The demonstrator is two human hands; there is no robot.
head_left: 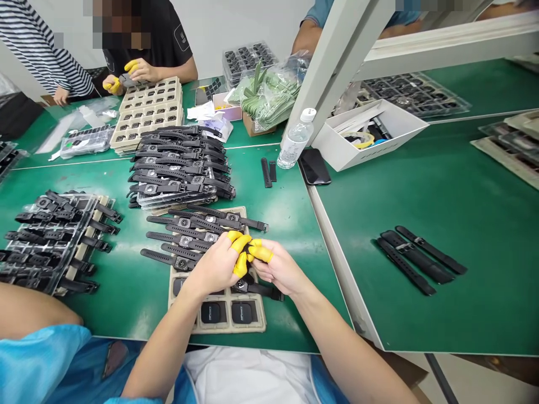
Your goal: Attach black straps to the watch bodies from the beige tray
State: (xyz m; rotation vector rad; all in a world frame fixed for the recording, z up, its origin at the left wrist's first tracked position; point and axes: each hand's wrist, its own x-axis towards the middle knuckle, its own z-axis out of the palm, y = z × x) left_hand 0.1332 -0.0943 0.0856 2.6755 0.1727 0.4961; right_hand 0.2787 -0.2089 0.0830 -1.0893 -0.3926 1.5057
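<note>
My left hand (219, 261) and my right hand (275, 264) meet above a beige moulded tray (217, 325), yellow finger cots on their fingertips. Both pinch a small black watch piece (248, 248) that the fingers mostly cover, so I cannot tell which part it is. Under the hands, several smartwatches (184, 240) with black straps lie across the tray's far rows, backs up. One more watch (241, 284) sits just below my fingers, its strap sticking out to the right. Square dark watch bodies (241, 312) without straps rest in the near compartments.
Stacked trays of strapped watches stand beyond (181, 168) and at left (50, 241). Loose straps (415, 255) lie on the right table. A water bottle (297, 140), phone (314, 166) and white box (370, 134) stand by the post. A co-worker (147, 50) handles parts opposite.
</note>
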